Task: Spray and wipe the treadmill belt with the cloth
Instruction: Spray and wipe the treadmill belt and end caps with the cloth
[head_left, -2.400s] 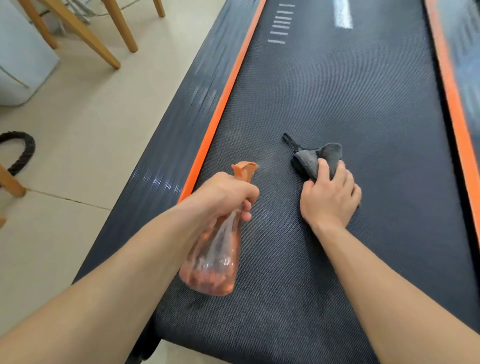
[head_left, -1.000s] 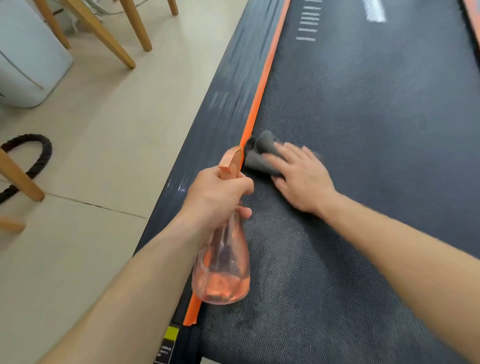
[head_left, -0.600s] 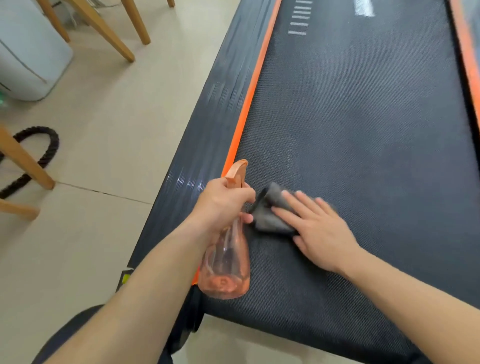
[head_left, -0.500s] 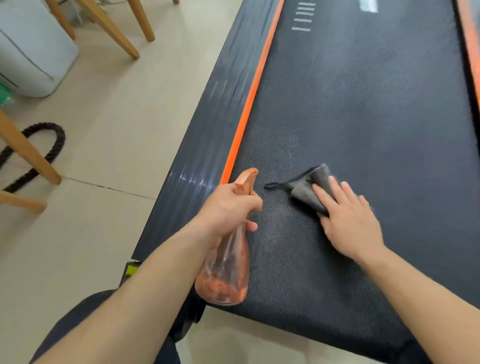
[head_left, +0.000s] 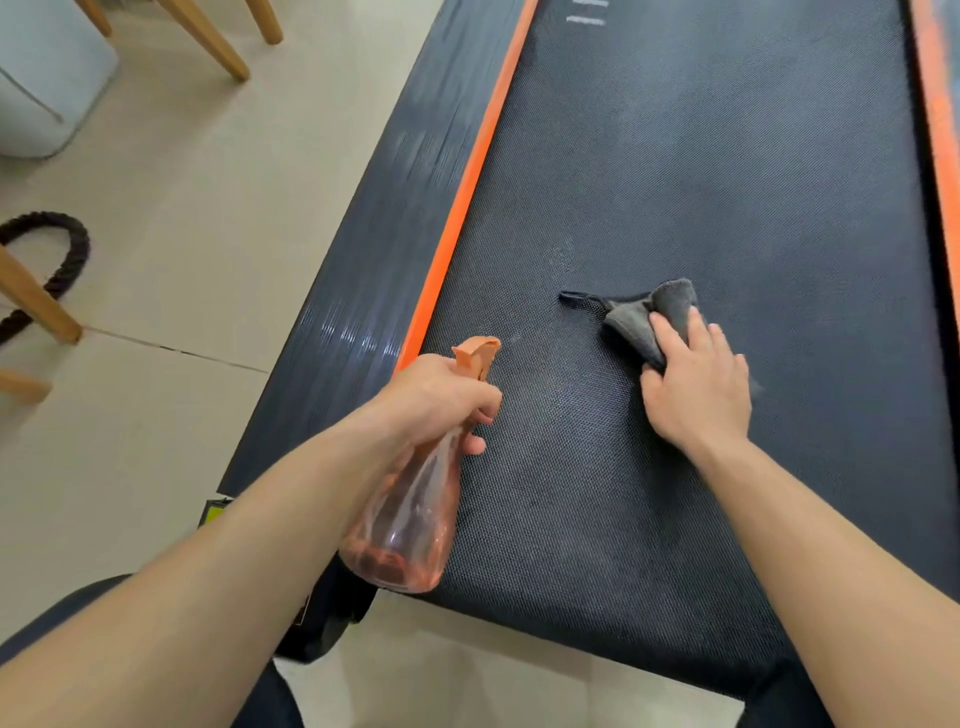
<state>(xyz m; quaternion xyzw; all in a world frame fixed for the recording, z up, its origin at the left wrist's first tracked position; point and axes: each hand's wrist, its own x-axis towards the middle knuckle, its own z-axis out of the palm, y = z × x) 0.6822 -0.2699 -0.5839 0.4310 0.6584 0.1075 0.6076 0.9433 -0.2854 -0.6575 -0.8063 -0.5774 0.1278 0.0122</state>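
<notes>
**A:** Where's the cloth?

**B:** The cloth (head_left: 639, 317) lies bunched on the belt (head_left: 675, 182), about mid-width and toward the belt's near end. The right hand (head_left: 696, 389) presses it down with flat fingers, not curled round it.

**A:** How will it handle?

**B:** Soft, light and limp, I'd judge, sliding easily on the belt's texture. Press on the bunched middle, since its thin loop trails loose.

**A:** And the bottle?

**B:** The left hand (head_left: 441, 395) is wrapped round the neck of the bottle (head_left: 405, 525), held above the belt's left edge. It's thin plastic and probably light.

**A:** Counts?

**B:** One cloth, one bottle, one belt, two hands.
</notes>
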